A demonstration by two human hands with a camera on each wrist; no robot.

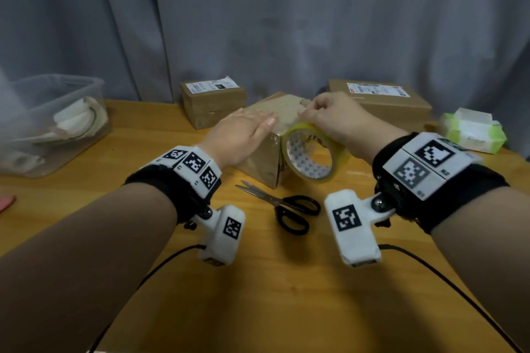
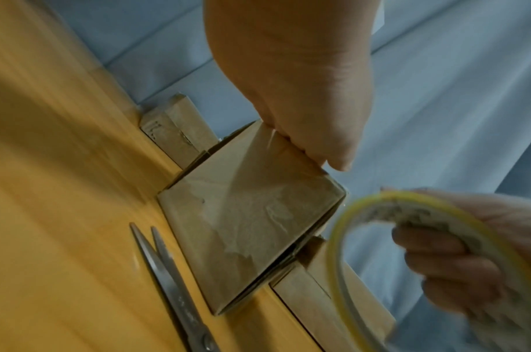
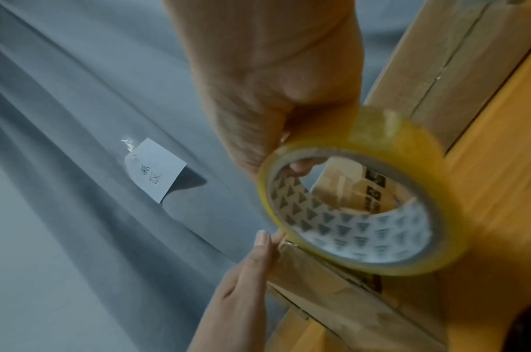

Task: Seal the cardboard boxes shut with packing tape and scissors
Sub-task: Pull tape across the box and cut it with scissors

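Observation:
A small cardboard box [image 1: 263, 152] [image 2: 249, 228] stands corner-on in the middle of the wooden table [image 1: 258, 281]. My left hand [image 1: 243, 135] [image 2: 300, 95] lies flat on its top with straight fingers, pressing it down. My right hand [image 1: 329, 117] [image 3: 273, 83] grips a roll of yellowish clear packing tape [image 1: 311, 153] [image 3: 360, 204] [image 2: 408, 250] against the box's right upper edge, fingers curled through its core. Black-handled scissors [image 1: 284, 203] [image 2: 174, 285] lie shut on the table just in front of the box.
Two more cardboard boxes stand behind: a small one [image 1: 213, 102] at back left, a longer one [image 1: 387, 103] at back right. A clear plastic bin [image 1: 51, 123] sits far left, a pack of wipes [image 1: 473, 132] far right. A grey curtain [image 1: 258, 8] hangs behind.

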